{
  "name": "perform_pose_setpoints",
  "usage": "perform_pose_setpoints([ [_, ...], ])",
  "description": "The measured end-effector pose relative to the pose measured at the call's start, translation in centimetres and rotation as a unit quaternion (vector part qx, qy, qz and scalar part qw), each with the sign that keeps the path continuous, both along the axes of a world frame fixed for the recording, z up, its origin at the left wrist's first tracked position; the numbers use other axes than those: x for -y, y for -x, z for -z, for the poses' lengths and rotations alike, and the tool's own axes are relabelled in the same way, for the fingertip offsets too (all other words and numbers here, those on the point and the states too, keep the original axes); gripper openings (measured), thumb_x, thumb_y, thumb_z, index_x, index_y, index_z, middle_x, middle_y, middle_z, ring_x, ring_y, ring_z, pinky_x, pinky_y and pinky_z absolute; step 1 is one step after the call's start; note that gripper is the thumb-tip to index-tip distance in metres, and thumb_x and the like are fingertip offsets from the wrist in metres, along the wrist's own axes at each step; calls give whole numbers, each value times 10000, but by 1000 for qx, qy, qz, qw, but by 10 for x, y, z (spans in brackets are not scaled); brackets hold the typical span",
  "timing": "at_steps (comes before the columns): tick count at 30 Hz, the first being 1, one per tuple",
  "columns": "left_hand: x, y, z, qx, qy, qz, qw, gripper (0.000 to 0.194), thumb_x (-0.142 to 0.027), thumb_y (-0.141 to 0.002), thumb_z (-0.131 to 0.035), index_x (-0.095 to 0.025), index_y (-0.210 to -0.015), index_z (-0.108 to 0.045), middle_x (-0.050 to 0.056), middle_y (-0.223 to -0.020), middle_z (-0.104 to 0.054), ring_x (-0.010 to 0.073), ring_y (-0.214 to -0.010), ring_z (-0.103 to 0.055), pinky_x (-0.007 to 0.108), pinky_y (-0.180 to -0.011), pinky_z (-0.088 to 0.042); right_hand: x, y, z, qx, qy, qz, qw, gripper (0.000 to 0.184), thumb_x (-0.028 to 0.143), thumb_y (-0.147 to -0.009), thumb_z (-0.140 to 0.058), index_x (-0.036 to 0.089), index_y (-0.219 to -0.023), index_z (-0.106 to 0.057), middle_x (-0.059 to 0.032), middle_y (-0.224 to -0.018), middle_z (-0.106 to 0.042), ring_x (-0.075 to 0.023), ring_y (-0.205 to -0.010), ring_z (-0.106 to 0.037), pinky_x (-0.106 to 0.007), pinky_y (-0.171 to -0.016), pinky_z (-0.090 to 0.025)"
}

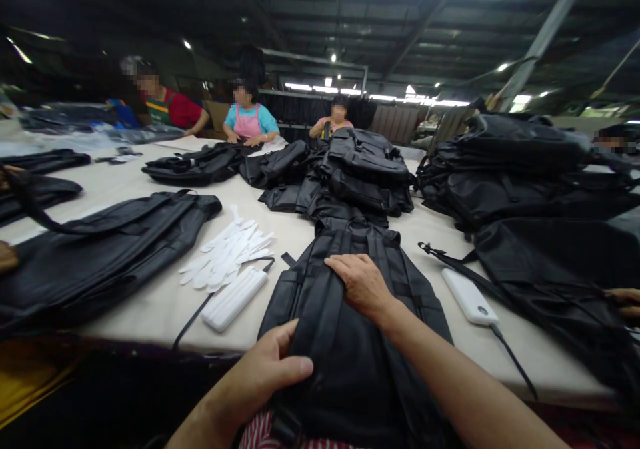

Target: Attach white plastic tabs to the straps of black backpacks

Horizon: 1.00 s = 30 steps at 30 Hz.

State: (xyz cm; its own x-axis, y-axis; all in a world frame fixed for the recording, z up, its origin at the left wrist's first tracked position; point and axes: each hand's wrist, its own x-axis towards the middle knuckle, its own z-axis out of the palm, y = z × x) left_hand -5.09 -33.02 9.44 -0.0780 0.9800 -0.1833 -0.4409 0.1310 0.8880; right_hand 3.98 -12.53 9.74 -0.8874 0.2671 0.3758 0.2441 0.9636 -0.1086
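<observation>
A black backpack (345, 342) lies in front of me on the table, its padded back and straps facing up and its lower end running off the table edge toward my lap. My left hand (265, 369) curls around the bag's left side. My right hand (363, 285) rests flat on the upper part of the backpack, over its straps, holding nothing. To the left of the bag lie a white power bank (234, 298) with a black cable and a pile of white plastic strips (225, 255).
The long white-covered table (150, 302) holds several black backpacks, stacked high at the centre and right. A second power bank (470, 295) lies to my right. Co-workers in aprons sit at the far side, and another person's hand (625, 301) is at the right edge.
</observation>
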Motion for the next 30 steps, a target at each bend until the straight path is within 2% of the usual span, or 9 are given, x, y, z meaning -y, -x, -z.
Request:
perform_pose_setpoints([
  [3,27,3,13,-46,-15,68,997,347,-390,-647,-696,-129,-874,-670,74,-749,-637,183,-686,-567,282,-652,-426,0,0,13,24,43,16,999,347,186,-817,-464,221,-1153,-541,-37,-1150,-613,-174,-1039,-542,-309,-841,-335],
  [5,42,6,14,-95,-54,66,992,392,-476,-644,-673,-114,-794,-679,87,-752,-627,206,-754,-553,295,-705,-415,0,-1,20,52,59,25,997,341,200,-809,-475,232,-1139,-555,-30,-1133,-625,-184,-1015,-559,-309,-817,-343],
  [8,55,9,4,-170,-78,22,982,377,-497,-697,-615,-136,-784,-676,79,-754,-612,215,-800,-535,293,-738,-401,1,-3,28,76,69,34,994,346,188,-797,-477,238,-1127,-568,-27,-1127,-629,-193,-1013,-563,-312,-818,-343],
  [12,60,10,-12,-265,-79,48,960,347,-469,-761,-550,-148,-792,-680,68,-776,-603,198,-773,-536,280,-738,-396,3,-4,34,68,76,37,994,377,165,-810,-446,236,-1168,-543,-30,-1168,-607,-180,-1063,-538,-303,-839,-345],
  [16,60,9,-7,-288,-38,27,957,248,-365,-782,-563,-143,-750,-669,46,-681,-618,180,-719,-555,256,-703,-410,-3,-7,20,47,63,72,994,415,132,-797,-442,228,-1192,-528,-41,-1156,-611,-184,-1037,-552,-301,-846,-363],
  [20,52,7,4,-202,7,-30,979,174,-287,-784,-579,-137,-843,-645,31,-641,-640,137,-592,-553,227,-595,-423,-17,-11,-4,-64,43,138,987,436,153,-800,-450,177,-1233,-495,-91,-1200,-574,-216,-1057,-534,-328,-894,-370],
  [24,33,13,-5,-138,-41,-160,977,180,-260,-779,-595,-156,-920,-639,47,-737,-693,147,-666,-606,251,-686,-461,-12,-15,-16,-163,155,240,944,443,299,-816,-488,103,-1213,-499,-150,-1111,-601,-244,-977,-568,-369,-858,-420],
  [27,12,21,-22,-146,-93,-244,954,175,-250,-770,-612,-176,-919,-664,44,-839,-710,159,-805,-627,270,-829,-442,19,-18,-16,-68,318,96,941,425,371,-756,-582,149,-1118,-580,-107,-1031,-635,-228,-927,-590,-364,-835,-442],
  [30,-8,26,-37,-181,-123,-251,943,181,-250,-758,-628,-184,-915,-686,41,-910,-708,176,-911,-615,286,-904,-412,60,-12,-16,-82,355,-128,922,730,386,-635,-707,217,-1287,-428,-85,-1276,-492,-232,-1134,-474,-364,-939,-377],
])
